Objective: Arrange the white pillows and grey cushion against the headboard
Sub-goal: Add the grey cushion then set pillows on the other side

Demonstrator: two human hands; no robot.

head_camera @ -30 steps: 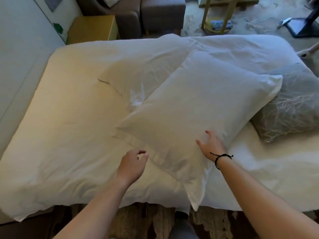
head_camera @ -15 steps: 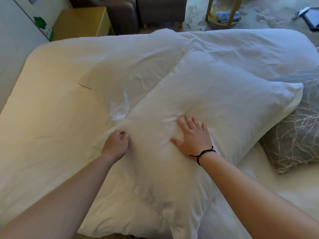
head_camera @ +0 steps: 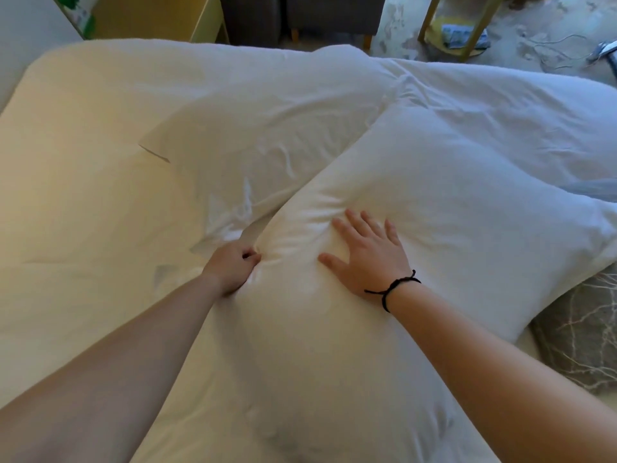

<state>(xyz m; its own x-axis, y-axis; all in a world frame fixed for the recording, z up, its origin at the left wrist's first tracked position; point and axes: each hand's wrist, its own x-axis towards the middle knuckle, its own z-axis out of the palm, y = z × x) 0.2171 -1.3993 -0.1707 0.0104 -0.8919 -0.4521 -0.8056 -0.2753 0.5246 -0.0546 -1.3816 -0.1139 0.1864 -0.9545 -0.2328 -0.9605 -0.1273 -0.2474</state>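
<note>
A large white pillow (head_camera: 450, 208) lies slanted across the bed, its near end under my arms. My left hand (head_camera: 230, 265) is closed on the pillow's left edge, bunching the fabric. My right hand (head_camera: 370, 255), with a black cord on the wrist, lies flat and spread on top of the same pillow. A second white pillow (head_camera: 267, 145) lies behind and to the left, partly under the first. The grey cushion (head_camera: 581, 335) with a pale branch pattern shows at the right edge, half hidden beneath the large pillow. No headboard is in view.
The white bedsheet (head_camera: 83, 212) covers the mattress on the left. Beyond the bed stand a yellow wooden nightstand (head_camera: 150, 18), a dark grey sofa (head_camera: 300, 15) and a yellow side table (head_camera: 457, 25). Cables lie on the floor at the far right.
Both hands have gone from hovering at the pillow's near corner to resting on it: the left closed on its edge, the right pressed flat. The view has moved closer over the bed.
</note>
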